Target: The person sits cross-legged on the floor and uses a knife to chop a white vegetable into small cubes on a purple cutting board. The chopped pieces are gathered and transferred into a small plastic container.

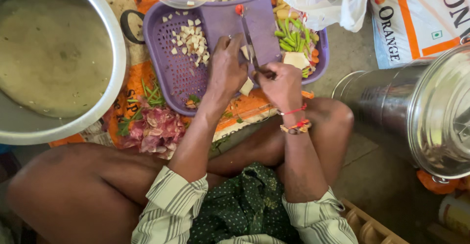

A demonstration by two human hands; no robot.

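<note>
Now right hand [283, 85] grips knife [248, 40]; left hand [226, 67] pinches pale vegetable piece [245, 52] over purple tray [169, 72].

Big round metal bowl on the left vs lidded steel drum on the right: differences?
The big round metal bowl is open, shallow and filled with murky liquid; the lidded steel drum is closed, tall-walled, its contents hidden. The bowl sits on orange printed sacking, the drum on bare floor. Both are shiny metal.

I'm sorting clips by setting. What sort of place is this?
Probably an informal cooking area on the floor: a purple perforated plastic tray of chopped vegetables, a big steel basin of liquid and a lidded steel pot stand there.
</note>
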